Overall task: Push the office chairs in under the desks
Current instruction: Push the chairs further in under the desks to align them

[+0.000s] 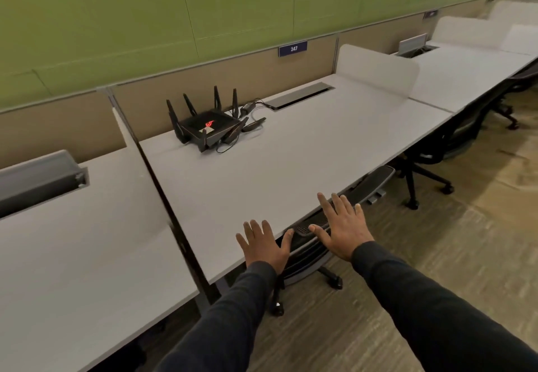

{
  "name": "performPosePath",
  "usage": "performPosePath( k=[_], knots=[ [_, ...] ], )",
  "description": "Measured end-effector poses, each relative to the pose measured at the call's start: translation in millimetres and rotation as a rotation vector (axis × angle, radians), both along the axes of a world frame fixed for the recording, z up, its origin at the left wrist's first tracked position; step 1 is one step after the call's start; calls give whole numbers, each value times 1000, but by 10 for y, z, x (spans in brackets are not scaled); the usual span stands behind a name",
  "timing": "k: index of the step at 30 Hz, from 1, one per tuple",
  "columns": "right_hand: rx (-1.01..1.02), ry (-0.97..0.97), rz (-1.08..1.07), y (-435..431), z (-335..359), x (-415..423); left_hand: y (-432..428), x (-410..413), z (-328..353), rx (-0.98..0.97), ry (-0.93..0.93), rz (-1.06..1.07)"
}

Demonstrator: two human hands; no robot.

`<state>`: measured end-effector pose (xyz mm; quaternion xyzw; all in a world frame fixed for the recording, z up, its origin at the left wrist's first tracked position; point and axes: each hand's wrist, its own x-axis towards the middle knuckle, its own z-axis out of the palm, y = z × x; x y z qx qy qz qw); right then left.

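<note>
Head view: a long pale grey rectangular desk top (291, 150) is seen running from near left to far right, backed by a beige partition and a green wall. Two hands in dark sleeves are extended over its near edge. The left hand (266, 248) is spread flat, palm down, fingers apart, above the desk edge; whether it touches the surface cannot be told. The right hand (343, 227) is likewise spread, fingers apart, above the top rail of a black mesh-backed office chair (313, 243); contact cannot be confirmed. Nothing is gripped by either hand.

This chair is located directly below the hands, its back just beside the desk edge and its seat hidden beneath the desk; two castored legs project onto the brown carpet. A second black office chair (454, 141) is positioned further right, tucked against the next desk section, with its base and castors showing. A third dark chair (521, 80) is partly visible at the far right.

A black multi-antenna router (209, 127) with a red emblem is placed at the far side of the desk, with cables leading to a closed grey cable tray (300, 95) recessed in the surface. On the left desk, an open grey cable tray lid (37, 176) is raised; its contents cannot be seen. A blue number plate (293, 49) reads 247.
</note>
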<state>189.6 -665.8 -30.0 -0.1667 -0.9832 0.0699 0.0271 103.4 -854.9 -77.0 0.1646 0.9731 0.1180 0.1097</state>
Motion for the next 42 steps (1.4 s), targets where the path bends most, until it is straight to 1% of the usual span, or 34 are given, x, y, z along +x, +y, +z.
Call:
performPosePath(
  k=[6, 13, 17, 20, 23, 25, 27, 30, 33, 36, 39, 40, 42],
  knots=[
    [-11, -6, 29, 688, -63, -243, 581, -167, -34, 33, -35, 59],
    [2, -35, 120, 1701, -130, -344, 1379, -126, -42, 57, -80, 227],
    [19, -39, 181, 2343, -104, -348, 1879, -73, -55, -15, -92, 333],
    [9, -58, 170, 2767, -119, -355, 2105, -73, -66, -90, -102, 396],
    [-10, -87, 133, 3064, -157, -435, 2187, -101, -99, -157, -93, 474],
    [-29, -131, 76, 3211, -175, -581, 2221, -170, -105, -156, -116, 565],
    [-110, -179, -5, 3313, -211, -775, 2236, -279, -92, -144, -162, 670],
    [-257, -266, -99, 3385, -262, -1088, 2241, -455, -80, -172, -240, 758],
    [-261, -345, -157, 3415, -283, -1383, 2245, -597, -77, -203, -301, 823],
    [-207, -468, -113, 3483, -370, -1583, 2267, -643, -82, -232, -320, 867],
    [-306, -522, -84, 3584, -460, -1679, 2228, -626, -94, -257, -316, 926],
    [-333, -540, -60, 3619, -479, -1685, 2183, -606, -98, -245, -324, 971],
    [-379, -547, -10, 3689, -522, -1671, 2084, -572, -129, -163, -332, 1040]
  ],
)
